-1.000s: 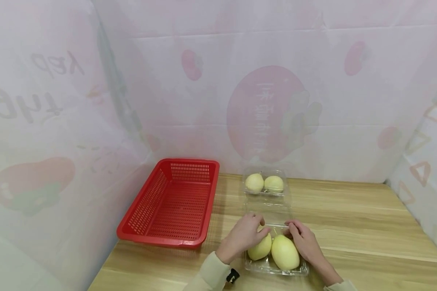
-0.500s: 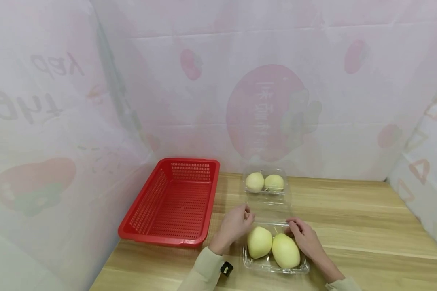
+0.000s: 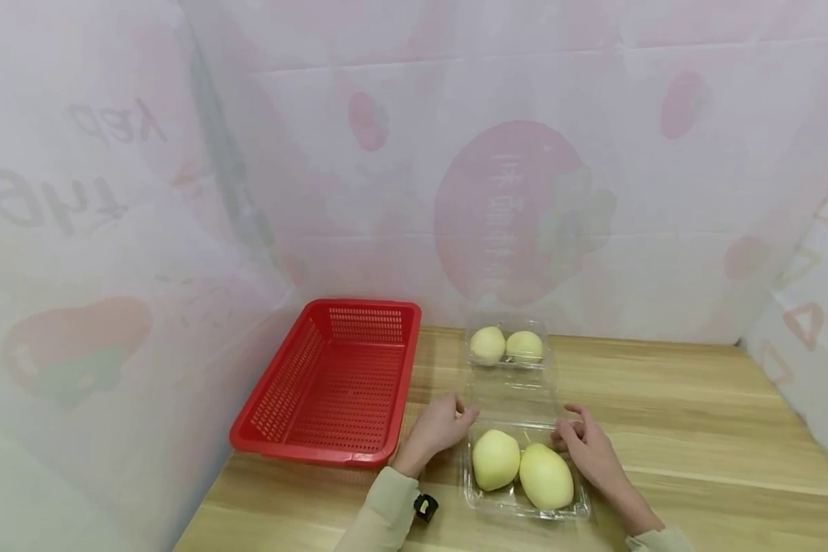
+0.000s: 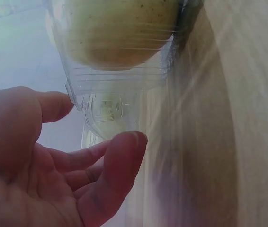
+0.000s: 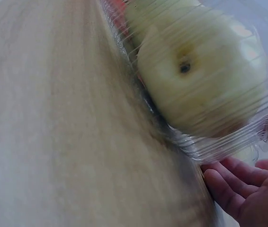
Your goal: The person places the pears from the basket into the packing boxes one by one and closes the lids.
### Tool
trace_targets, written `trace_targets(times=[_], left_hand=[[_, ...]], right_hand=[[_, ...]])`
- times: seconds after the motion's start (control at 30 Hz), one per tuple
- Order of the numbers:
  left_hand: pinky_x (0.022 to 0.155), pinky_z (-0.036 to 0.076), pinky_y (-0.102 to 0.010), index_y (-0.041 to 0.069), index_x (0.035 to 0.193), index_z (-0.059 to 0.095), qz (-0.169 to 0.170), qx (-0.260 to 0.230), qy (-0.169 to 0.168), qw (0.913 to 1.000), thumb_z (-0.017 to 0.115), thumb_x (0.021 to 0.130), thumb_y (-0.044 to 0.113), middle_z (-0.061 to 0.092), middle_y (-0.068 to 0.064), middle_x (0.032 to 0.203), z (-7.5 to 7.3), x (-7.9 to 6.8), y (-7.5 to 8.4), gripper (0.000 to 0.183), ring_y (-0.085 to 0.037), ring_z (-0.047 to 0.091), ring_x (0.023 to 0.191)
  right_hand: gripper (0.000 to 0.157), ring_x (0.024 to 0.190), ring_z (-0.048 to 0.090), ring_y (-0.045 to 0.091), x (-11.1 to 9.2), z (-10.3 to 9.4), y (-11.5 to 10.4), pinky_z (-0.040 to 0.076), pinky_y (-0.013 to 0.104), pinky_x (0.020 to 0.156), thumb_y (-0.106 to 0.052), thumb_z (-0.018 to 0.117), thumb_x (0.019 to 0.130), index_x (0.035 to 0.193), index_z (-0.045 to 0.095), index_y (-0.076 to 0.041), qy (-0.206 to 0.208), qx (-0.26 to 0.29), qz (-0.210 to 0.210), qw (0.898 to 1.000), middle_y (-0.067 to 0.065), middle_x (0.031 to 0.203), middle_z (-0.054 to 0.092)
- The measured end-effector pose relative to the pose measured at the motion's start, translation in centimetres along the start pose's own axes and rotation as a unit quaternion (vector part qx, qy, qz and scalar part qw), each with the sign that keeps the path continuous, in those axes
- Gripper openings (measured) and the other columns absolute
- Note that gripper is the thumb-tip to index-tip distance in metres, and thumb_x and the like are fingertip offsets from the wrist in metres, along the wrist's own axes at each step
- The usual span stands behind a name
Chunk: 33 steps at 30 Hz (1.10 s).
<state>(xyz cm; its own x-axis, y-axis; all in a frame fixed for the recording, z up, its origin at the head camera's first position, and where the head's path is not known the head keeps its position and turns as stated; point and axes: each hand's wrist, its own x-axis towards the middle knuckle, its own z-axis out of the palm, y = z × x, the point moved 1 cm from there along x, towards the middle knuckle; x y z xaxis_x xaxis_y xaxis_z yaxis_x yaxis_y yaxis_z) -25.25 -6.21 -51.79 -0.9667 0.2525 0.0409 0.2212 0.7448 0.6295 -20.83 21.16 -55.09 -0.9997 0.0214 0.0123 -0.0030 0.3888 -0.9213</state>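
A clear plastic clamshell box [image 3: 527, 513] stands at the front of the table with its lid folded back behind it. Two yellow-green pears [image 3: 495, 460] lie side by side in it. At its back left corner is my left hand [image 3: 440, 425], fingers bent loosely and spread; in the left wrist view the thumb [image 4: 56, 106] meets the rim while the fingertips stay apart from the wall. My right hand [image 3: 593, 452] is at the back right corner. Seen from the right wrist, its fingers [image 5: 226, 191] are bent loosely beside the box's lower corner; its thumb is hidden.
Farther back, a second clear box holds two more pears [image 3: 487, 345]. A red perforated plastic basket [image 3: 348, 395] stands on the left of the wooden table [image 3: 662, 414]. Printed cloth walls [image 3: 359, 253] enclose the back and sides.
My left hand has moved left off the left pear to the box's back left corner. My right hand has shifted slightly back and outward along the right corner. The pears stay in place.
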Motion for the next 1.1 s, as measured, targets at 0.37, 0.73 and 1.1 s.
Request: trace_targets(times=[0.37, 0.73, 1.1], left_hand=[[0.047, 0.044, -0.030, 0.014, 0.094, 0.067, -0.042, -0.059, -0.039, 0.9966, 0.059, 0.092, 0.051, 0.061, 0.003, 0.074, 0.3, -0.1, -0.5, 0.039, -0.014, 0.055, 0.050], [0.046, 0.045, -0.029, 0.014, 0.095, 0.066, -0.035, -0.071, -0.044, 0.9959, 0.060, 0.092, 0.049, 0.059, 0.003, 0.070, 0.4, 0.1, -0.6, 0.036, -0.012, 0.054, 0.051], [0.042, 0.043, -0.029, 0.015, 0.084, 0.061, -0.034, -0.087, -0.045, 0.9946, 0.063, 0.091, 0.047, 0.054, 0.003, 0.062, 0.3, 0.0, -0.6, 0.033, -0.013, 0.051, 0.045]], right_hand=[[0.058, 0.094, 0.071, 0.020, 0.1, -0.5, 0.3, 0.049, 0.021, 0.080, -0.036, 0.047, 0.103, 0.143, 0.041, 0.005, 0.001, -0.062, 0.009, 0.998, 0.012, 0.100, 0.075], [0.056, 0.078, 0.064, 0.013, 0.0, -1.2, -0.2, 0.049, 0.026, 0.072, -0.037, 0.051, 0.101, 0.139, 0.046, 0.004, -0.009, -0.084, 0.013, 0.996, 0.008, 0.090, 0.072], [0.052, 0.046, 0.051, 0.012, 0.0, -1.3, -0.4, 0.045, 0.026, 0.043, -0.033, 0.057, 0.099, 0.134, 0.048, 0.005, -0.030, -0.013, 0.035, 0.999, 0.005, 0.063, 0.057]])
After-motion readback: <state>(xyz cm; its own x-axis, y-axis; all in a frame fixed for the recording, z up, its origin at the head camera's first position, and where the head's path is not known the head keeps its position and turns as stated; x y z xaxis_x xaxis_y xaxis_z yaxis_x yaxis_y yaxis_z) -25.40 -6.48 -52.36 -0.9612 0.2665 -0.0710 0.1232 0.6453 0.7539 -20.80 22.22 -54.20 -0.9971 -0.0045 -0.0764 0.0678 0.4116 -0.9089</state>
